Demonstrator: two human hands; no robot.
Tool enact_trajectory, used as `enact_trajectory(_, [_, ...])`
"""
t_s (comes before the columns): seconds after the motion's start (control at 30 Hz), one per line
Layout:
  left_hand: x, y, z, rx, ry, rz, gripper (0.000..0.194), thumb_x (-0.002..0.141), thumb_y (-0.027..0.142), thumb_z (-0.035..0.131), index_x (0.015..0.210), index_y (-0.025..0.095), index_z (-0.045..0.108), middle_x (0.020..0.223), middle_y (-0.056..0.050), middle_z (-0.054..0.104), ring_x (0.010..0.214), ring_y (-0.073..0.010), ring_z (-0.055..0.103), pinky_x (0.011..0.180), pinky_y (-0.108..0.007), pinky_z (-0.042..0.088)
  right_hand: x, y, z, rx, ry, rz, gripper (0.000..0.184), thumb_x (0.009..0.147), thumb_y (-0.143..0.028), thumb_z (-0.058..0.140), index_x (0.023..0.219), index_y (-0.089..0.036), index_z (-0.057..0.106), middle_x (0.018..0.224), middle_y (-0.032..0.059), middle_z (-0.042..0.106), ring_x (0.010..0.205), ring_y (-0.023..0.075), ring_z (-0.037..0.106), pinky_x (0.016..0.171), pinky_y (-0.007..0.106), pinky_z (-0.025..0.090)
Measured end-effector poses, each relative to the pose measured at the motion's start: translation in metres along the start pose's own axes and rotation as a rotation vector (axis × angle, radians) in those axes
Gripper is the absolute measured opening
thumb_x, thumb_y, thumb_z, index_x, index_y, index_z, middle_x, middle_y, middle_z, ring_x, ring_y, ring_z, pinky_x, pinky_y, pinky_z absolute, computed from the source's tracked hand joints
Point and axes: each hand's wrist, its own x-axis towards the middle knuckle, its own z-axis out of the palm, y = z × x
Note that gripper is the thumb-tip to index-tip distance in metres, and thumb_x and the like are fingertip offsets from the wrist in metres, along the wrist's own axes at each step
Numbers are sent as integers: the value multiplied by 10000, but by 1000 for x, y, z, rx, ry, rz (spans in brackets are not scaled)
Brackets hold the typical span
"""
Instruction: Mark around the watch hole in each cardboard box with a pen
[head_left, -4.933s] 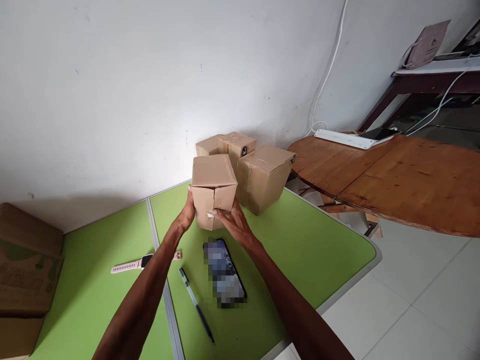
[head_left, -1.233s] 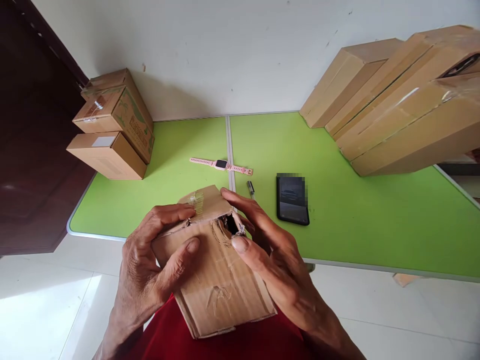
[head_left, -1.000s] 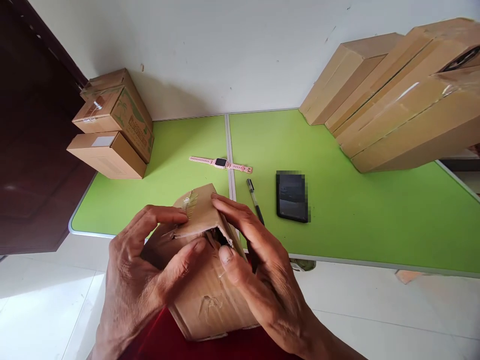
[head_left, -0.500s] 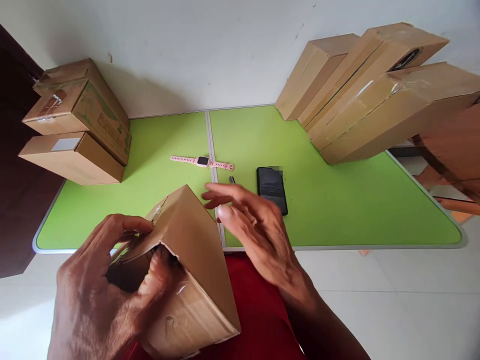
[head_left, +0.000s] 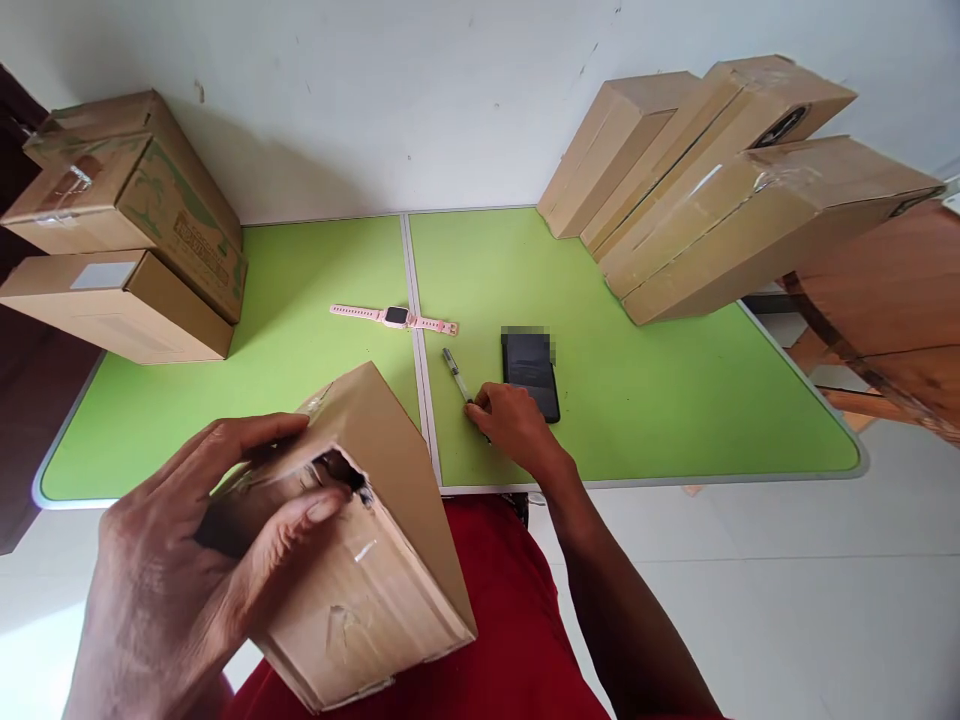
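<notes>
My left hand (head_left: pixel 187 540) grips a brown cardboard box (head_left: pixel 390 500), thumb along one side and fingers over its top edge. The box is tilted in front of my red clothing, and a torn hole shows at its upper corner. Over on the green table (head_left: pixel 637 420), my right hand (head_left: pixel 510 420) pinches the lower part of a pen (head_left: pixel 455 372) with thumb and fingertips. The pen appears to lie on the tabletop. Just right of that hand is a black phone (head_left: pixel 532 375). A pink smartwatch (head_left: pixel 395 317) lies stretched out farther back.
Cardboard boxes (head_left: pixel 180 230) are stacked at the back left. Several tall cardboard boxes (head_left: pixel 720 200) lean together at the back right, against the white wall (head_left: pixel 420 100). A brown wooden chair (head_left: pixel 885 290) stands beyond the table's right end.
My right hand has left the box's side and moved right and away to the pen, closing on it. The left thumb has come out of the torn hole onto the box's side.
</notes>
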Motion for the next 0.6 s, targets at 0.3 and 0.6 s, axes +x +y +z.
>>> enact_trajectory(0.3, [6,12,12,-362,-169,38,322,984,597,818,1229,393,869,1198,3,897,995,-295,849,1023,-424,676,-89,-36,-47,1232,337,-650,69,1042,-314,795,1018,-300,732,774,-20,793,603,206,768,488,312,561])
enact_trajectory(0.6, [9,16,17,-420,-182,63,341,1019,548,762,1239,322,890,1255,-76,872,1091,-386,820,1020,-541,671,-132,-58,-4,940,739,-948,195,1098,-267,734,1233,-245,874,910,68,759,737,292,774,626,517,686])
